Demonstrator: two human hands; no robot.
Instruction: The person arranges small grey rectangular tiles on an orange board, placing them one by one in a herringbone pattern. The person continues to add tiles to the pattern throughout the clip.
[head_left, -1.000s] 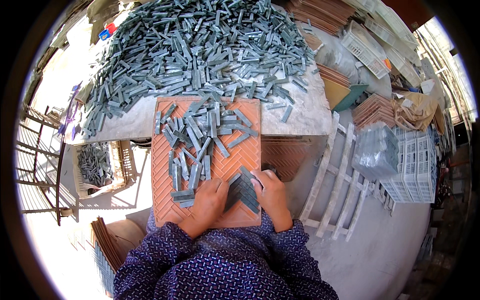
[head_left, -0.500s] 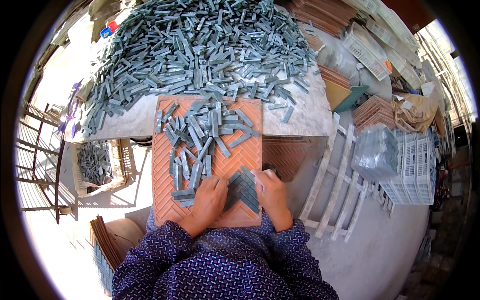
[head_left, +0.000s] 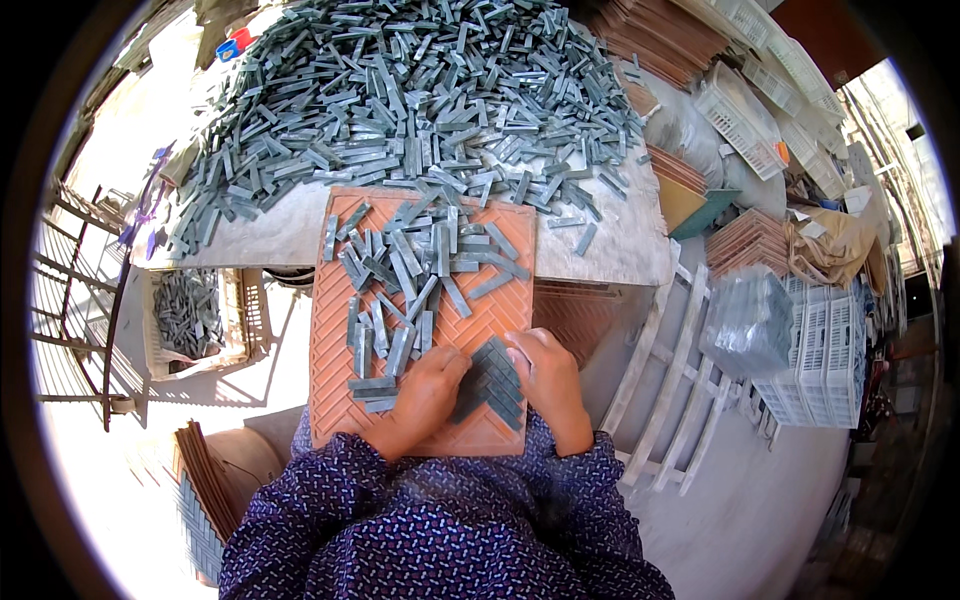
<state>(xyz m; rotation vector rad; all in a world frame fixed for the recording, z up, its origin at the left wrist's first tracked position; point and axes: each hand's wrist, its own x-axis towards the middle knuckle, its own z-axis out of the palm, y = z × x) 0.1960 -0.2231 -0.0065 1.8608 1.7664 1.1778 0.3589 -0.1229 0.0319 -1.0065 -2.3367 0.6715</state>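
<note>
An orange grooved tray [head_left: 495,310] with a herringbone pattern lies in front of me, its far end resting on the table. Loose grey-green tile strips [head_left: 410,270] are scattered over its upper half. A small patch of strips laid in herringbone [head_left: 492,380] sits at the near right of the tray. My left hand [head_left: 420,400] rests on the tray just left of that patch, fingers touching its edge. On the patch's right side lies my right hand [head_left: 550,385], fingertips pressing a strip there.
A large heap of grey strips [head_left: 400,90] covers the table [head_left: 290,235] beyond the tray. A crate with more strips [head_left: 190,315] stands at the left. Stacked orange trays [head_left: 750,240], white baskets [head_left: 830,350] and a white rack [head_left: 670,390] are at the right.
Both hands have stayed at the laid patch with only small finger movements. The loose strips on the tray lie as before.
</note>
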